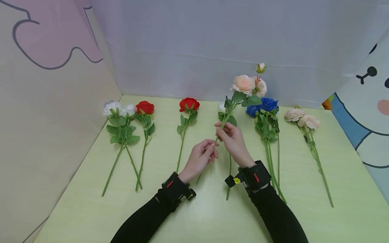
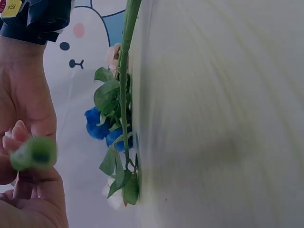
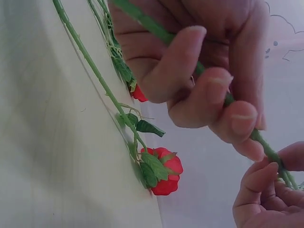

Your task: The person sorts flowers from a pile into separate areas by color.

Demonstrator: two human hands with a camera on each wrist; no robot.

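Observation:
Both hands hold one artificial peach rose (image 1: 243, 84), raised off the table with its bloom up and leaning to the right. My right hand (image 1: 234, 140) pinches the green stem just below the leaves. Lower on the same stem, the curled fingers of my left hand (image 1: 200, 157) grip it, close to my right hand. In the right wrist view the stem (image 3: 266, 146) runs through the left hand's fingers and on to the right hand. The left wrist view shows the stem's cut end (image 2: 37, 154), blurred and close to the camera.
On the pale table (image 1: 206, 219) lie white roses (image 1: 117, 109) and red roses (image 1: 189, 104) leftward. Blue roses (image 1: 267, 105) and pale pink roses (image 1: 308, 122) lie on the right. A white rose (image 1: 222, 107) lies partly behind the right hand. Cloth walls stand behind.

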